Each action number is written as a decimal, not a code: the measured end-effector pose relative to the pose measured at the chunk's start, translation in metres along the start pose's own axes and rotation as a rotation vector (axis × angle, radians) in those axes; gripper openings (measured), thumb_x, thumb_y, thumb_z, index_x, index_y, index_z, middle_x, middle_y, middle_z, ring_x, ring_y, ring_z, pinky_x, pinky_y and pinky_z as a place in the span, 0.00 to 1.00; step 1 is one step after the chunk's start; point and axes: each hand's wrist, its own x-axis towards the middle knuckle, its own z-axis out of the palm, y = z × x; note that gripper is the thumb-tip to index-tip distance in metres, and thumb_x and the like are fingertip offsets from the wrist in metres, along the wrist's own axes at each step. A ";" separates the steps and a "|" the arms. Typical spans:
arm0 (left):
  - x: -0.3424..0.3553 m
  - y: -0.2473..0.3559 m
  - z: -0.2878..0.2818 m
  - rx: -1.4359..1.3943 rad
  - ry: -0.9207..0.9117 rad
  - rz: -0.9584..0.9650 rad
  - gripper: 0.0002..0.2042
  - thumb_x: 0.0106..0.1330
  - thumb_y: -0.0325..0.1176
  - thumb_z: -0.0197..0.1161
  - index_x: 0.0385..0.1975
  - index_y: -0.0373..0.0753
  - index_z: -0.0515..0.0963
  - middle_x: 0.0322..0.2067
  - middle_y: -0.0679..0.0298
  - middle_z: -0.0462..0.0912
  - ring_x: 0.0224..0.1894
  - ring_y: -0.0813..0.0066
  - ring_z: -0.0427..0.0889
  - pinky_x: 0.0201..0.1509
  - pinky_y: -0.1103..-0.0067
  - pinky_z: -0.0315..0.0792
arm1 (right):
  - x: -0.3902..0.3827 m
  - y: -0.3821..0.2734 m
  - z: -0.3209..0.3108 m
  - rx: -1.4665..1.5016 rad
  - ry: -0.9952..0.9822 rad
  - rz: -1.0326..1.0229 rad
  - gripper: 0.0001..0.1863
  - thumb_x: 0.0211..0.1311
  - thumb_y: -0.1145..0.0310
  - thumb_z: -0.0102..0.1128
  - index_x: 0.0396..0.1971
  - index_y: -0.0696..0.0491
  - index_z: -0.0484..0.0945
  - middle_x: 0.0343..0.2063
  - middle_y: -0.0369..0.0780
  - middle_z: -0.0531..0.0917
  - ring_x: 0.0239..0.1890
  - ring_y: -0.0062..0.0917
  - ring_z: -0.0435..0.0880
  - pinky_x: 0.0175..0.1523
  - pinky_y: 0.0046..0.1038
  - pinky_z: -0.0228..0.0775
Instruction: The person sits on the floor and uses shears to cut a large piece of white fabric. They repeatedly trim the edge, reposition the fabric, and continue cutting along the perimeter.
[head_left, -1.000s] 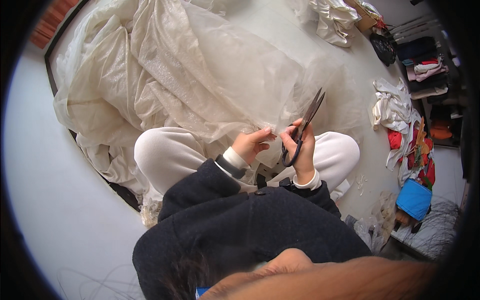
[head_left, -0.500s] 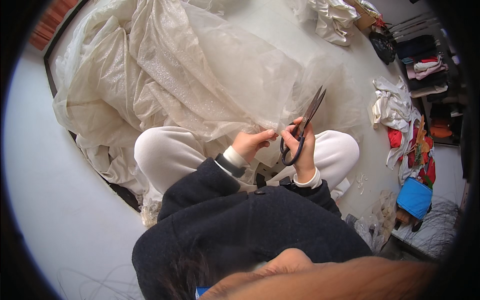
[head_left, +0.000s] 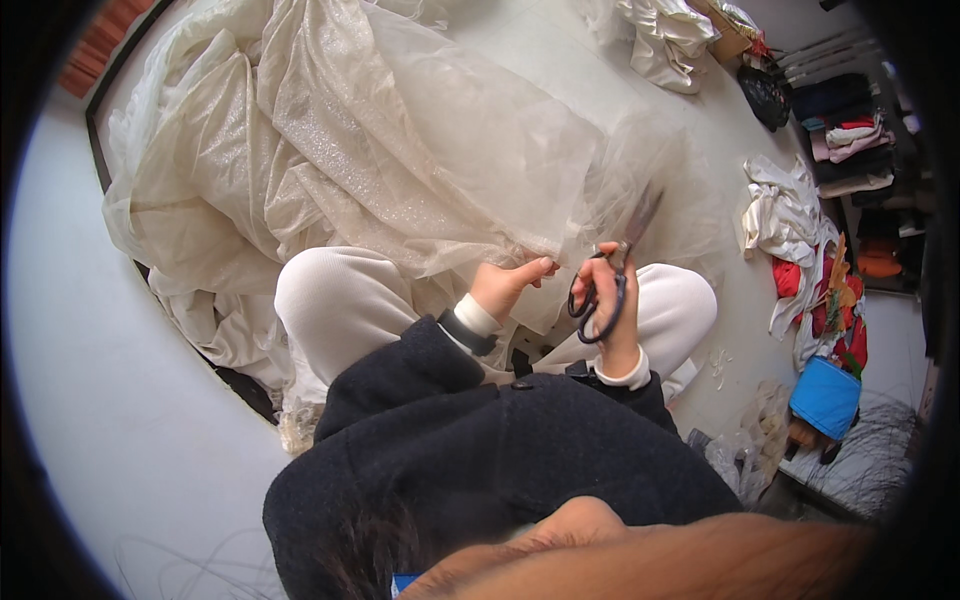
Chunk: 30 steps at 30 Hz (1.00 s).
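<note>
My left hand (head_left: pixel 510 282) pinches the edge of a sheer, sparkly ivory fabric (head_left: pixel 420 160), which is heaped across the floor in front of my crossed legs in pale ribbed trousers (head_left: pixel 335 310). Just to its right, my right hand (head_left: pixel 610 300) grips black-handled scissors (head_left: pixel 601 311), fingers around the loops. The blades point up and away over the loose tulle and are blurred, so I cannot tell whether they are apart. A small gap separates the two hands.
At the right lie white cloths (head_left: pixel 775 205), red items (head_left: pixel 788 276), a blue object (head_left: pixel 826 398) and crumpled clear plastic (head_left: pixel 760 450). Farther back are a black bag (head_left: pixel 763 95), a cardboard box (head_left: pixel 732 30) and stacked dark clothes (head_left: pixel 835 100). A dark edge borders the fabric at left.
My right hand and the scissors have moved slightly down and right, a little away from my left hand, and the blades have become blurred. My left hand has barely shifted.
</note>
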 end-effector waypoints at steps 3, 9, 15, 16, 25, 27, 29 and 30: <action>0.002 0.001 0.003 0.088 0.021 0.043 0.10 0.58 0.32 0.63 0.36 0.32 0.79 0.32 0.62 0.82 0.34 0.76 0.78 0.36 0.81 0.69 | -0.023 -0.017 -0.012 0.088 -0.281 0.105 0.19 0.68 0.56 0.43 0.49 0.55 0.61 0.28 0.38 0.75 0.23 0.19 0.75 0.27 0.18 0.67; 0.008 0.001 0.012 0.078 0.052 0.064 0.09 0.58 0.30 0.62 0.36 0.32 0.79 0.31 0.63 0.82 0.32 0.77 0.77 0.35 0.81 0.69 | -0.061 -0.021 -0.019 0.157 -0.498 0.447 0.26 0.66 0.48 0.45 0.51 0.55 0.62 0.29 0.38 0.76 0.24 0.19 0.75 0.31 0.18 0.67; 0.011 0.001 0.016 0.059 0.081 0.078 0.09 0.59 0.30 0.62 0.37 0.33 0.79 0.33 0.64 0.82 0.34 0.78 0.77 0.37 0.81 0.70 | -0.062 -0.018 -0.020 0.144 -0.507 0.513 0.22 0.67 0.53 0.45 0.50 0.56 0.63 0.28 0.38 0.76 0.24 0.17 0.74 0.28 0.15 0.65; 0.012 0.001 0.016 0.040 0.074 0.088 0.09 0.59 0.30 0.62 0.37 0.33 0.79 0.33 0.65 0.82 0.34 0.78 0.77 0.37 0.81 0.70 | -0.062 -0.018 -0.021 0.153 -0.501 0.531 0.22 0.67 0.54 0.45 0.50 0.56 0.63 0.28 0.38 0.76 0.24 0.17 0.74 0.28 0.15 0.65; 0.012 0.000 0.014 0.096 0.071 0.103 0.11 0.59 0.32 0.62 0.38 0.33 0.79 0.35 0.64 0.83 0.35 0.77 0.78 0.38 0.81 0.70 | -0.062 -0.015 -0.021 0.187 -0.491 0.558 0.21 0.67 0.56 0.46 0.50 0.56 0.62 0.28 0.39 0.76 0.23 0.18 0.75 0.27 0.15 0.65; 0.012 0.000 0.013 0.079 0.069 0.092 0.11 0.59 0.32 0.62 0.39 0.34 0.79 0.35 0.64 0.83 0.36 0.77 0.78 0.39 0.80 0.70 | -0.062 -0.015 -0.021 0.189 -0.490 0.557 0.21 0.66 0.56 0.46 0.50 0.56 0.62 0.28 0.39 0.76 0.23 0.18 0.75 0.27 0.15 0.65; 0.013 -0.001 0.012 0.068 0.066 0.078 0.12 0.59 0.33 0.62 0.39 0.34 0.79 0.35 0.64 0.82 0.36 0.77 0.78 0.40 0.80 0.70 | -0.061 -0.014 -0.021 0.191 -0.491 0.554 0.21 0.66 0.56 0.46 0.50 0.56 0.63 0.28 0.39 0.76 0.22 0.18 0.75 0.27 0.15 0.66; 0.013 -0.002 0.011 0.065 0.064 0.069 0.12 0.59 0.33 0.62 0.40 0.34 0.79 0.36 0.64 0.82 0.37 0.77 0.78 0.40 0.79 0.70 | -0.061 -0.014 -0.021 0.193 -0.492 0.552 0.21 0.66 0.56 0.47 0.50 0.56 0.63 0.28 0.39 0.76 0.22 0.18 0.75 0.27 0.15 0.66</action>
